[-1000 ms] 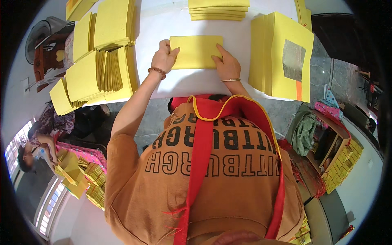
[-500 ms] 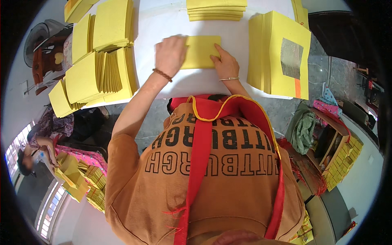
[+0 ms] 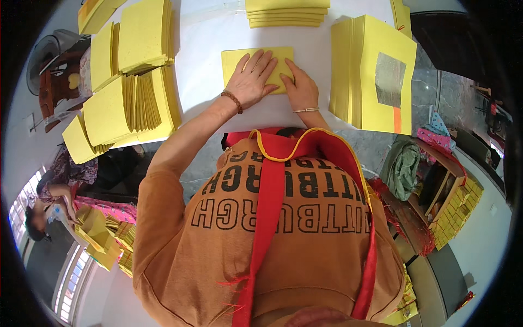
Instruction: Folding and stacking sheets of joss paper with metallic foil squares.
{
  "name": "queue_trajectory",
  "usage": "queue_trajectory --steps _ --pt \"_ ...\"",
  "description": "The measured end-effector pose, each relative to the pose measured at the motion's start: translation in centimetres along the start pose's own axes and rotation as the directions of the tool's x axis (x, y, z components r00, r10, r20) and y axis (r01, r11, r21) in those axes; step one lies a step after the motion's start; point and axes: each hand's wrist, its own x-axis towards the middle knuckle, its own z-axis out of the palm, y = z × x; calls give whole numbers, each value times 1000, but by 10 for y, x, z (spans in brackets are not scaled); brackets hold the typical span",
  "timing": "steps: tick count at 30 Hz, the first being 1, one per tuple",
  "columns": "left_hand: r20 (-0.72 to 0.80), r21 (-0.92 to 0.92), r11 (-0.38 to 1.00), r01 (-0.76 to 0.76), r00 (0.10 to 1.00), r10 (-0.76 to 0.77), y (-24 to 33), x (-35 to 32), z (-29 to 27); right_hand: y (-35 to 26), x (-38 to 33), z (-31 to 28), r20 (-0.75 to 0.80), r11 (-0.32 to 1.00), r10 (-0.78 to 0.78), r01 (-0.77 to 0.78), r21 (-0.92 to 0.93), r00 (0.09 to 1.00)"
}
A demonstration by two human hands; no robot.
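Hands flat on yellow sheet (image 3: 238,56), left hand (image 3: 251,80), right hand (image 3: 300,87)

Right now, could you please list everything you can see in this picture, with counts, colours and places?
folded sheet: one, yellow, flat on the table under both hands
table: one, white, across the top
flat stack: one, yellow paper, top centre
square-marked stack: one, yellow, top sheet bearing a silvery square and an orange strip, right of the hands
fanned stacks: several, yellow, left part of the table
green cloth: one bundle, lower right beside the table
box: one, holding yellow paper bundles, far right
other person: one, at lower left, handling yellow paper
left hand: spread flat on the folded sheet, bead bracelet at the wrist
right hand: pressing the sheet's near edge, thin bangle at the wrist
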Motion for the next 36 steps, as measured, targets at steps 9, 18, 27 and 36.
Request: queue_trajectory --steps 9,18,27,36 --pt "95 38 999 -2 996 -2 -4 -3 5 14 -35 22 269 578 -754 800 -162 599" --pt "-17 -543 833 108 990 -140 -24 -8 4 10 -31 24 376 662 -629 722 -200 681" --pt "-17 116 993 26 1000 -24 -36 -37 -25 9 -33 27 374 639 -601 706 -305 706" --pt "115 134 991 19 993 -34 -45 -42 -17 27 -40 2 348 646 -514 621 -444 784"
